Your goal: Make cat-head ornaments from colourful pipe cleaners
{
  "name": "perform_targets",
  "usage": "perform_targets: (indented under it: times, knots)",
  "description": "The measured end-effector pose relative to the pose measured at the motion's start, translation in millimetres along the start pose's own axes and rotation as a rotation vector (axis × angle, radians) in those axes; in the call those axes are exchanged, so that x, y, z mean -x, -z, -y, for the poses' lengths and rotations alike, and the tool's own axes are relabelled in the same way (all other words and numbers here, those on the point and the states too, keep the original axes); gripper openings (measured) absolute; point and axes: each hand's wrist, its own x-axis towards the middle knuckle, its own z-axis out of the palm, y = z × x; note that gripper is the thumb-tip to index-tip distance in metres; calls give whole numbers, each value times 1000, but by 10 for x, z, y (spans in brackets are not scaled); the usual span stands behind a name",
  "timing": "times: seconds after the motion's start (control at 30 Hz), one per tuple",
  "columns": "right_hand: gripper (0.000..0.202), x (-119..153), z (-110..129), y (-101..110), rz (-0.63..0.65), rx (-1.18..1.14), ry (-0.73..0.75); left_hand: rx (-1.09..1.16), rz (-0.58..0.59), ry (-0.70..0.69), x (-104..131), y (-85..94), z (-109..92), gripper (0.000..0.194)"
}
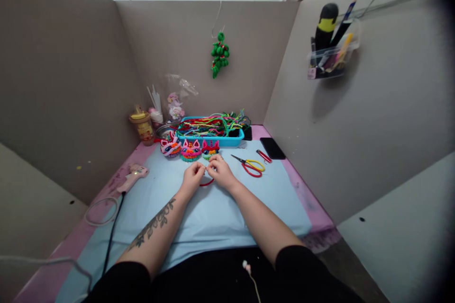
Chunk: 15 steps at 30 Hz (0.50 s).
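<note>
My left hand (193,176) and my right hand (220,171) meet over the light blue mat (213,213), fingertips pinched together on a red pipe cleaner (206,182) that curves out below them. Just beyond my hands stand three small colourful pipe-cleaner heads (190,149) in a row. Behind those sits a blue tray (213,140) heaped with loose pipe cleaners of many colours.
Red-and-yellow scissors (250,165) and a small red tool (264,155) lie to the right, a black phone (272,147) beyond. A pink glue gun (133,176) with its cord lies left. A lidded cup (142,126) stands far left. Cardboard walls enclose the desk; a green ornament (220,54) hangs.
</note>
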Motion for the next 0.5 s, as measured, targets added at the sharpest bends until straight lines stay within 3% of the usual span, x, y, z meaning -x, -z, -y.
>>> perform_targets:
  times: [0.17,0.5]
  knots:
    - [10,1,13,9,-15,15,40,12,-11,-5,0,-1,8,21]
    - [20,-19,20,38,-21,-160,-105,-39,-34,-57,25,7,-61,21]
